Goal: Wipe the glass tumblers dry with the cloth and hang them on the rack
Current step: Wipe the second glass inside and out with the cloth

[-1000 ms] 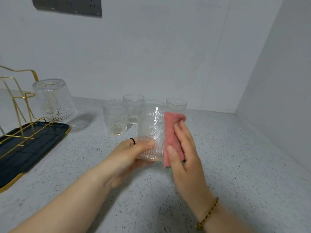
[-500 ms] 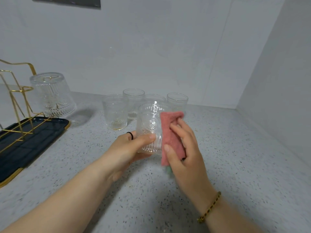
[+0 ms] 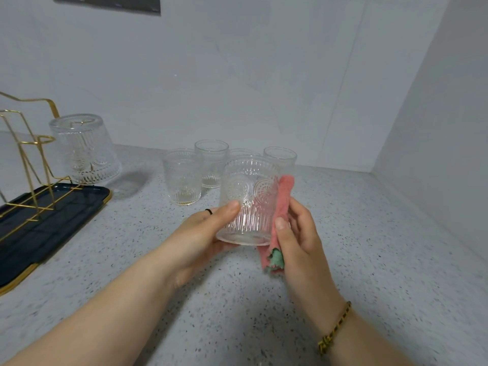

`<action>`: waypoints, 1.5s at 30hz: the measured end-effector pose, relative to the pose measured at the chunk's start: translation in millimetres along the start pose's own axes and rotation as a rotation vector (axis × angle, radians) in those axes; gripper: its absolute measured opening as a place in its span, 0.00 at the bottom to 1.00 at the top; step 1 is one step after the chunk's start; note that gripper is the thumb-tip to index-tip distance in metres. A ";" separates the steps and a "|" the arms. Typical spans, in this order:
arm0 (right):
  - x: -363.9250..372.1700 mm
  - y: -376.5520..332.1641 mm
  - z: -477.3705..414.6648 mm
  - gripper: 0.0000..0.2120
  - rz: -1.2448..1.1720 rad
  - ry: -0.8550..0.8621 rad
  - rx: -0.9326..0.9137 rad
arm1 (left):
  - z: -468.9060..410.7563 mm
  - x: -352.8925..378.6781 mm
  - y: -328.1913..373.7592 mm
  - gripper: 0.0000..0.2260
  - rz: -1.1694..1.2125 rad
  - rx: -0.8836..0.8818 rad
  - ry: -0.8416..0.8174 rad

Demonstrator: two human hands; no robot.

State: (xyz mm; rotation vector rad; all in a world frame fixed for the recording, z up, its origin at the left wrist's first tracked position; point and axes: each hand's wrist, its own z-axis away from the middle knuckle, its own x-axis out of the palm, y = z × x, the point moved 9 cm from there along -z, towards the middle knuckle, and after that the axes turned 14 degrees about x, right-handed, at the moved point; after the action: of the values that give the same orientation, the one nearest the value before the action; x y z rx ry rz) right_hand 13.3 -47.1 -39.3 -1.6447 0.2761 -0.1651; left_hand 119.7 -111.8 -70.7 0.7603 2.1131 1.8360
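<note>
Head: left hand (image 3: 200, 233) grips tumbler (image 3: 247, 204) (cloth (image 3: 281, 207) alongside).

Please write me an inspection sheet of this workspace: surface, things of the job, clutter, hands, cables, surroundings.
Surface: speckled grey counter.
Job's things: held tumbler off the counter, pink cloth against its side; four upright tumblers behind it; hung tumbler upside down on the gold rack, which stands on a dark tray.
Clutter: nothing seen.
Hands: left hand grips the held tumbler; right hand holds the pink cloth.
Cables: nothing seen.
Surroundings: white walls meeting in a corner; dark panel on the wall, top left.
</note>
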 end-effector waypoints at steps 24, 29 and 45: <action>7.4 -10.4 5.5 0.17 0.308 0.094 -0.241 | 1.4 1.7 -4.5 0.27 0.211 -0.017 0.136; -14.6 -23.5 3.9 0.17 0.232 0.169 -0.245 | 6.4 17.9 -9.7 0.33 0.116 -0.017 0.012; -24.1 -26.9 3.4 0.17 0.180 0.190 -0.228 | 4.6 25.9 -2.9 0.36 0.268 0.026 -0.090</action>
State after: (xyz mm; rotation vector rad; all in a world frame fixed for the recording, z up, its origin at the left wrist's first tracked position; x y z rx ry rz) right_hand -6.7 -35.1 -11.5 -1.8218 0.6043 -0.1573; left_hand 99.7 -94.5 -70.4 1.1590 2.0657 1.8627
